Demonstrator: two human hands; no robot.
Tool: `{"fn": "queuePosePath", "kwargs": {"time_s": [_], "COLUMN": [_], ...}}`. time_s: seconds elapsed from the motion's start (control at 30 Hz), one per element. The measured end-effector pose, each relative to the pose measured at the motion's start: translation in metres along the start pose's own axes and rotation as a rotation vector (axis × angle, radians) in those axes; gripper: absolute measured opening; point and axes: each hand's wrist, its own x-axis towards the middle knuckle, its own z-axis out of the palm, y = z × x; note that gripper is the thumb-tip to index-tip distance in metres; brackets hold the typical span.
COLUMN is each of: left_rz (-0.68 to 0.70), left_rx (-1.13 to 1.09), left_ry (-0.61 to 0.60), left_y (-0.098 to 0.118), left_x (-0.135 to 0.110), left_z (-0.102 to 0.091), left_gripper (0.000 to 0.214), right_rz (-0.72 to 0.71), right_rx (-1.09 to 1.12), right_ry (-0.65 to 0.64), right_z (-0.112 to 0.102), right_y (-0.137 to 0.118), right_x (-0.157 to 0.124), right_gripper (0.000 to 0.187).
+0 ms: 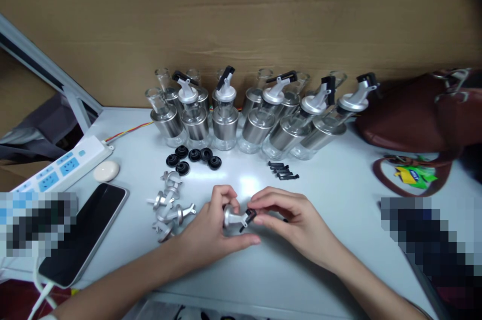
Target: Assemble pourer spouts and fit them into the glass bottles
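Observation:
Above the front of the white table, my left hand (214,222) is closed round a silver pour spout (232,217) that lies on its side, nozzle to the right. My right hand (288,212) pinches a black flip lever (250,216) at the nozzle's tip. Left of my hands lies a pile of silver spouts (169,204). Several black rubber stoppers (195,154) sit behind them, and a few loose black levers (283,171) lie behind my right hand. A row of glass bottles with metal sleeves (225,124) stands at the back, some topped with spouts.
On the left are a power strip (64,167), a white oval case (106,171) and a phone (85,234) with a cable. A brown leather bag (402,109) sits at the right, its strap round a green and yellow packet (414,177). Cardboard (241,18) walls the back.

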Motion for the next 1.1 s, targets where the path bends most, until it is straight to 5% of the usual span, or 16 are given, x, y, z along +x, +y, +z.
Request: {"fn": "queuePosePath", "kwargs": {"time_s": [0.53,0.9,1.1], "left_rz": [-0.138,-0.051,-0.196], "left_rx": [-0.065,-0.019,-0.073], "left_ry": [-0.010,-0.003,-0.090], "left_y": [0.008,0.006,0.016], "left_x": [-0.001,0.002,0.001], "left_z": [-0.002,0.002,-0.004], "left_gripper": [0.056,0.046,0.059], "right_rz": [-0.066,-0.022,-0.088], "right_rx": [-0.003,-0.036,-0.105], "right_ry": [0.021,-0.077,-0.150], "right_z": [0.004,0.003,-0.001], "right_y": [0.001,0.003,0.002], "right_x": [0.000,-0.001,-0.003], "right_gripper": [0.013,0.018,0.023]}}
